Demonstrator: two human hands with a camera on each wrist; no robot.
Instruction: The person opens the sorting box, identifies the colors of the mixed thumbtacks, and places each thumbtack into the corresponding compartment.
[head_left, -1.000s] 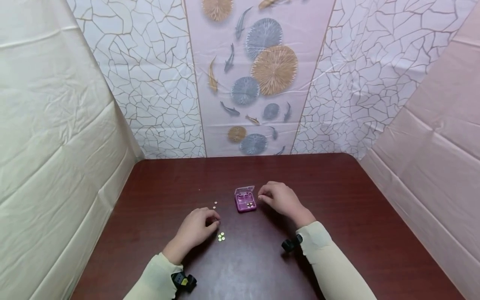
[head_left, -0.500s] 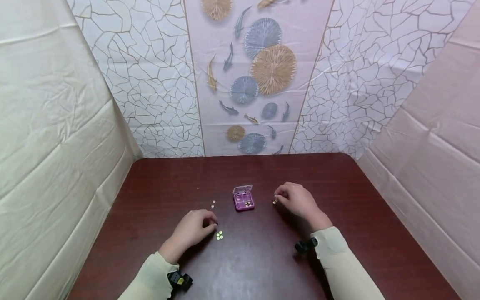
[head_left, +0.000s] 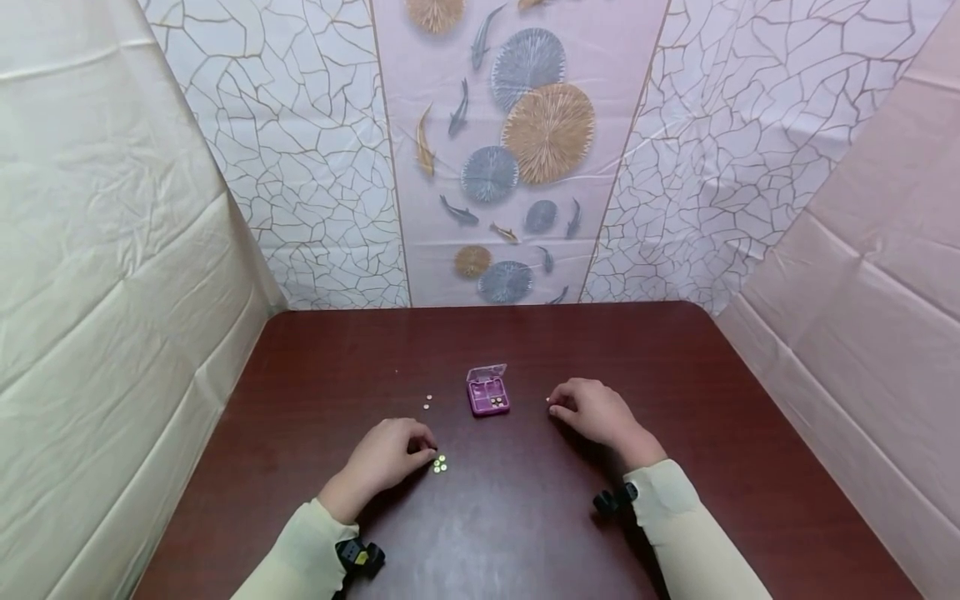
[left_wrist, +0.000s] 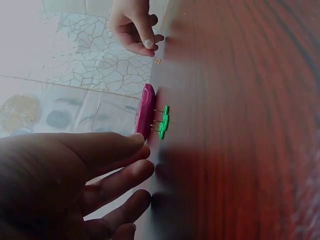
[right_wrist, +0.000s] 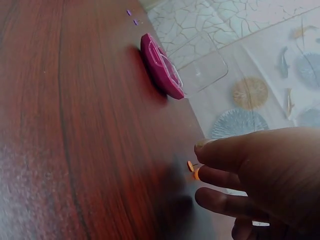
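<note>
My left hand (head_left: 382,458) rests on the table, fingers loosely bent, thumb tip beside several green thumbtacks (head_left: 439,464). In the left wrist view the green thumbtacks (left_wrist: 165,121) have their pins pointing toward the purple box. On the right, my right hand (head_left: 596,412) reaches down with thumb and index finger apart. At its fingertips lie small orange thumbtacks (right_wrist: 190,166), partly covered by the index finger. Between the hands stands a small purple compartment box (head_left: 487,394), its clear lid (right_wrist: 205,65) raised. Several tacks sit in its front right compartment.
Two small purple thumbtacks (right_wrist: 128,12) lie left of the box, beyond the left hand. The dark red wooden table (head_left: 495,533) ends at a patterned cloth (head_left: 322,167) behind, with pale cloths hanging at both sides.
My right hand has moved right, away from the box, and down to the tacks there. The left hand has stayed almost in place beside the green thumbtacks.
</note>
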